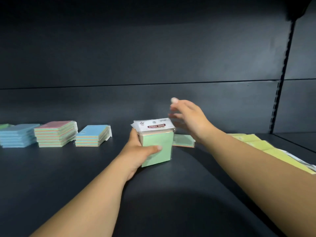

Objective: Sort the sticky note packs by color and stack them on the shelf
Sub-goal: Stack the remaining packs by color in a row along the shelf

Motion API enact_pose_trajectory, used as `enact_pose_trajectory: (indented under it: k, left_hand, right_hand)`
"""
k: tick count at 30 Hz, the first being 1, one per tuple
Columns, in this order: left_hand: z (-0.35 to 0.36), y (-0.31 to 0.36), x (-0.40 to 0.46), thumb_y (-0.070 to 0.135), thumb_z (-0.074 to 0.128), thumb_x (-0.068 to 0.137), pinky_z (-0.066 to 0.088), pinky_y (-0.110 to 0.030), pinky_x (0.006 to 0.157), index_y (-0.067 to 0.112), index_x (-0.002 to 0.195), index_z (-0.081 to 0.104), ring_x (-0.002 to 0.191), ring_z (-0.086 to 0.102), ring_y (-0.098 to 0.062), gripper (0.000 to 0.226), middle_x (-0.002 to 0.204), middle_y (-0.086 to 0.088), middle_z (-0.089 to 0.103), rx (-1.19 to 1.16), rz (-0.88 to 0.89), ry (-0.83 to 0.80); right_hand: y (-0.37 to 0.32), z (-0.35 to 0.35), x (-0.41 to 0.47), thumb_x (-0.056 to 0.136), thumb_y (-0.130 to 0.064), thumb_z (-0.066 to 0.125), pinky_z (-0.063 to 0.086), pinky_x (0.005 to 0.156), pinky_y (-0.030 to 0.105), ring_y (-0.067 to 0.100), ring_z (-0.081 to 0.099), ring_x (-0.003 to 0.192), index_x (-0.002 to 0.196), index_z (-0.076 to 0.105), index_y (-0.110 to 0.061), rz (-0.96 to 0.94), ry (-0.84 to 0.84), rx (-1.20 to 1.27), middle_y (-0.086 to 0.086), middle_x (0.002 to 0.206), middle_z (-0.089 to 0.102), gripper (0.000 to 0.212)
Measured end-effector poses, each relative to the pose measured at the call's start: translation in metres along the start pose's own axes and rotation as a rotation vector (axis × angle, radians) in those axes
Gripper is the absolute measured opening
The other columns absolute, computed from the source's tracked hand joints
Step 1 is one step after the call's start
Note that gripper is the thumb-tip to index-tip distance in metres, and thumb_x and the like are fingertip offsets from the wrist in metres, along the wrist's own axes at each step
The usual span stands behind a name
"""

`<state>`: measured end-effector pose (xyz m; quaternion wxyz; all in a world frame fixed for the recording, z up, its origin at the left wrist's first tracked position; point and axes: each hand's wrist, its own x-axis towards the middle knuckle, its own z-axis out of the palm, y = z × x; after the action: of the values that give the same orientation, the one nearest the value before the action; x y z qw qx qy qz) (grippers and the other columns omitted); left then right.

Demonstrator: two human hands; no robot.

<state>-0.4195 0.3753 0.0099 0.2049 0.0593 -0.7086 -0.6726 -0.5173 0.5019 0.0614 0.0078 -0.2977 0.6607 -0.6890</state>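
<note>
while the left hand [136, 151] grips a bundle of green-faced sticky note packs [154, 144] just above the shelf [68, 177], thumb curled over the near green face and fingers hidden behind the far side, the right hand [188, 120] hovers apart from it, up and to the right, fingers spread and holding nothing, though it is blurred; the bundle stands nearly on edge, its white header card uppermost and tilted a little away, so its long axis runs up from the shelf rather than along it; just behind and to the right of it, under the right hand, a single green pack [183, 141] lies flat on the shelf, and that looks the likely base of the green pile; it lies nearer the right hand than the left; the coming move seems to turn on this, that the held bundle must tip from upright to flat and shift slightly right and back to land square on it; well to the left stand the blue stack [17, 135], the pink-topped stack [55, 134] and a smaller blue-topped stack [92, 135]; yellow-green packs [253, 142] lie in a row at the right, partly behind the right forearm
</note>
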Motion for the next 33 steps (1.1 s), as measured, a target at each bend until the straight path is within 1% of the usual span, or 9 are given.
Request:
enact_pose_trajectory:
  k: [2, 4, 6, 8, 13, 18, 21, 24, 33]
  left_hand:
    - [-0.003, -0.001, 0.0, -0.007, 0.066, 0.078, 0.047, -0.026, 0.078, 0.027, 0.113, 0.039, 0.096, 0.059, -0.01, 0.056, 0.104, 0.007, 0.062, 0.016, -0.02, 0.007]
    - [-0.005, -0.003, 0.001, -0.007, 0.066, 0.078, 0.045, -0.029, 0.085, 0.026, 0.117, 0.038, 0.1, 0.059, -0.014, 0.058, 0.106, 0.006, 0.062, 0.006, -0.052, -0.001]
    - [-0.004, -0.004, 0.002, -0.006, 0.067, 0.078, 0.044, -0.031, 0.088, 0.024, 0.118, 0.038, 0.102, 0.059, -0.015, 0.058, 0.107, 0.005, 0.062, 0.007, -0.069, 0.001]
    - [-0.004, -0.004, 0.004, -0.005, 0.067, 0.078, 0.044, -0.032, 0.09, 0.024, 0.119, 0.038, 0.104, 0.058, -0.015, 0.058, 0.108, 0.005, 0.062, 0.015, -0.069, 0.013]
    - [-0.005, -0.003, 0.005, -0.004, 0.068, 0.078, 0.043, -0.028, 0.086, 0.024, 0.12, 0.039, 0.103, 0.058, -0.014, 0.058, 0.11, 0.006, 0.062, 0.018, -0.071, 0.028]
    - [-0.007, -0.001, 0.005, -0.006, 0.067, 0.077, 0.046, -0.024, 0.072, 0.023, 0.117, 0.042, 0.093, 0.059, -0.01, 0.055, 0.107, 0.004, 0.062, -0.01, -0.069, 0.062]
    - [-0.006, -0.001, 0.005, -0.007, 0.067, 0.077, 0.045, -0.029, 0.08, 0.021, 0.118, 0.042, 0.097, 0.059, -0.016, 0.056, 0.11, 0.001, 0.062, -0.012, -0.079, 0.068]
    - [-0.005, -0.001, 0.005, -0.007, 0.067, 0.077, 0.043, -0.031, 0.083, 0.021, 0.12, 0.042, 0.097, 0.059, -0.017, 0.057, 0.107, 0.002, 0.062, -0.011, -0.083, 0.069]
    - [-0.005, -0.001, 0.006, -0.007, 0.067, 0.077, 0.043, -0.03, 0.079, 0.021, 0.116, 0.042, 0.092, 0.059, -0.015, 0.054, 0.104, 0.002, 0.062, -0.033, -0.084, 0.075]
  right_hand:
    - [0.016, -0.014, 0.009, 0.092, -0.034, 0.054, 0.041, 0.069, 0.022, 0.015, 0.051, 0.076, 0.081, 0.056, -0.017, 0.056, 0.067, -0.181, -0.002, 0.076, 0.054, 0.02]
    - [0.041, -0.029, 0.011, 0.093, -0.036, 0.053, 0.041, 0.084, 0.025, 0.019, 0.054, 0.101, 0.111, 0.06, -0.01, 0.153, 0.006, -0.563, 0.007, 0.109, 0.063, 0.033]
    - [0.057, -0.04, 0.009, 0.094, -0.041, 0.049, 0.028, 0.106, 0.028, 0.019, 0.038, 0.133, 0.14, 0.041, -0.01, 0.248, -0.074, -0.708, 0.004, 0.146, 0.042, 0.056]
    - [0.06, -0.042, 0.009, 0.097, -0.044, 0.04, 0.018, 0.113, 0.029, 0.019, 0.025, 0.142, 0.146, 0.032, -0.014, 0.282, -0.158, -0.734, 0.001, 0.153, 0.029, 0.058]
    - [0.063, -0.042, 0.008, 0.098, -0.043, 0.038, 0.028, 0.107, 0.028, 0.021, 0.037, 0.134, 0.124, 0.055, -0.019, 0.309, -0.314, -0.97, 0.001, 0.14, 0.046, 0.039]
    - [0.044, -0.051, -0.001, 0.089, -0.043, 0.057, 0.037, 0.067, 0.024, 0.016, 0.051, 0.084, 0.085, 0.061, -0.015, 0.243, -0.179, -0.864, 0.001, 0.081, 0.057, 0.029]
    - [0.042, -0.051, -0.005, 0.084, -0.058, 0.054, 0.041, 0.086, 0.028, 0.024, 0.051, 0.11, 0.11, 0.06, -0.011, 0.292, -0.116, -0.985, 0.009, 0.115, 0.058, 0.054]
    - [0.046, -0.046, -0.006, 0.078, -0.078, 0.036, 0.02, 0.114, 0.045, 0.03, 0.017, 0.142, 0.143, 0.036, -0.016, 0.512, -0.272, -1.281, 0.01, 0.153, 0.022, 0.09]
    - [0.037, -0.035, -0.011, 0.079, -0.039, 0.071, 0.041, 0.097, 0.03, 0.022, 0.051, 0.114, 0.138, 0.027, -0.017, 0.457, -0.207, -0.767, 0.005, 0.127, 0.051, 0.077]
